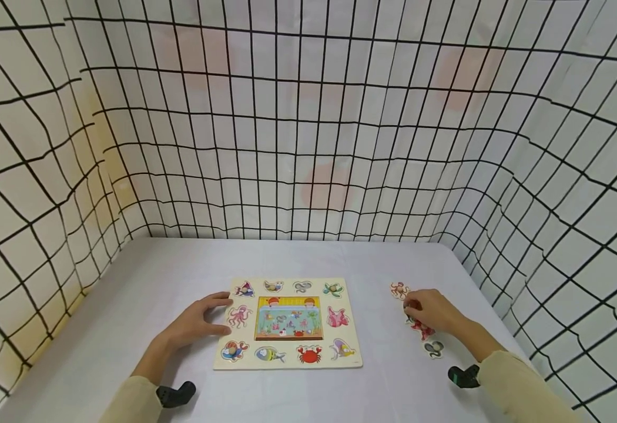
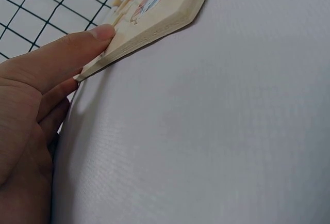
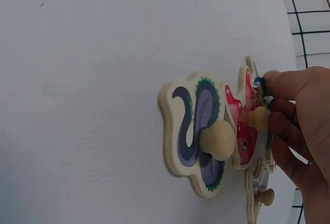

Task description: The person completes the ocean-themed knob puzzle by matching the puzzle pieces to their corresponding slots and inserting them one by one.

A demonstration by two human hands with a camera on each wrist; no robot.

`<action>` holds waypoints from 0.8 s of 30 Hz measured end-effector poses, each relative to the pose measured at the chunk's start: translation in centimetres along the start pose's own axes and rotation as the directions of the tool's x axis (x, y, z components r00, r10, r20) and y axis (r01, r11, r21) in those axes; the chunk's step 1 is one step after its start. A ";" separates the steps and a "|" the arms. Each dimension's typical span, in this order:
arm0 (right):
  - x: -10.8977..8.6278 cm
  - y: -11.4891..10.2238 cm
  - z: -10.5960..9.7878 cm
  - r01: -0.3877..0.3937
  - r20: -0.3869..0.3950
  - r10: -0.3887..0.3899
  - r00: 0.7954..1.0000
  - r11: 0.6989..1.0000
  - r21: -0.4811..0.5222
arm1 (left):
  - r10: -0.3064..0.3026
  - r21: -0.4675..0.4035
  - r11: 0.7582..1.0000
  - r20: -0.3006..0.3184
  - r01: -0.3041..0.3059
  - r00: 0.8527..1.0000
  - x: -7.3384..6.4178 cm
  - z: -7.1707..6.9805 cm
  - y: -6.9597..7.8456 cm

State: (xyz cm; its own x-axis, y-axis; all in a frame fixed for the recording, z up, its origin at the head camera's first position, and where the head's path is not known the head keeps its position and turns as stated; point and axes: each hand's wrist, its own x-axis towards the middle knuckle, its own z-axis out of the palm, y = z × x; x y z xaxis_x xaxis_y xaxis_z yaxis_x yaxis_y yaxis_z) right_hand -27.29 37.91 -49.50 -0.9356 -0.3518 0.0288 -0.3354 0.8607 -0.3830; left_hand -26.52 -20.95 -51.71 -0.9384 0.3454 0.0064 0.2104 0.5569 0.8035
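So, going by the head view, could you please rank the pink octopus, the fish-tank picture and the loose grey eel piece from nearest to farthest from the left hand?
From the left hand:
1. Pink octopus, at the board's left side.
2. Fish-tank picture, in the board's middle.
3. Loose grey eel piece, off to the board's right.

Puzzle board point(image 1: 289, 345) on table point(image 1: 181, 267), loose pieces point(image 1: 399, 289) to its right (eel piece point(image 1: 433, 349) nearest), gridded backdrop point(image 1: 335, 138) behind.
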 end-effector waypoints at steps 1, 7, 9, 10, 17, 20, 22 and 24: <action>-0.1 0.0 0.2 -0.008 -0.008 0.008 1.000 1.000 0.001 | -0.001 0.001 1.000 0.002 0.001 1.000 0.0 0.0 0.0; -0.2 0.0 0.7 -0.027 -0.040 0.028 0.999 1.000 0.012 | -0.004 0.009 1.000 -0.006 0.004 1.000 0.1 0.1 -0.1; -0.2 -0.1 0.7 -0.026 -0.044 0.027 0.999 1.000 0.010 | -0.006 0.006 1.000 -0.004 0.006 1.000 0.1 0.1 -0.1; -0.2 -0.2 0.7 -0.028 -0.045 0.029 0.999 1.000 0.012 | -0.007 0.006 1.000 -0.001 0.007 1.000 0.1 0.1 -0.1; -0.2 -0.5 0.6 -0.046 -0.044 0.046 0.998 0.999 0.021 | -0.004 0.013 1.000 -0.004 0.004 1.000 0.1 0.0 0.0; -0.2 -0.6 0.4 -0.049 -0.038 0.050 0.998 0.998 0.026 | -0.005 0.009 1.000 -0.001 0.005 1.000 0.1 0.0 0.0; -0.2 -0.7 0.3 -0.034 -0.042 0.034 0.999 0.999 0.016 | -0.005 0.009 1.000 0.002 0.005 1.000 0.1 0.0 0.0; -0.1 -0.8 0.1 -0.017 -0.047 0.017 0.999 1.000 0.007 | -0.003 0.007 1.000 0.004 0.003 1.000 0.1 0.0 0.0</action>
State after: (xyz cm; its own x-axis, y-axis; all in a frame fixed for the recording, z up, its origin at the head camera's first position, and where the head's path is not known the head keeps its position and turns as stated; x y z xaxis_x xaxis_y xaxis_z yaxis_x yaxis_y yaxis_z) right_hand -26.92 37.23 -49.31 -0.9454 -0.3192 0.0658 -0.3188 0.8638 -0.3902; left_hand -26.62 -20.95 -51.69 -0.9379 0.3470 0.0016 0.2096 0.5629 0.7995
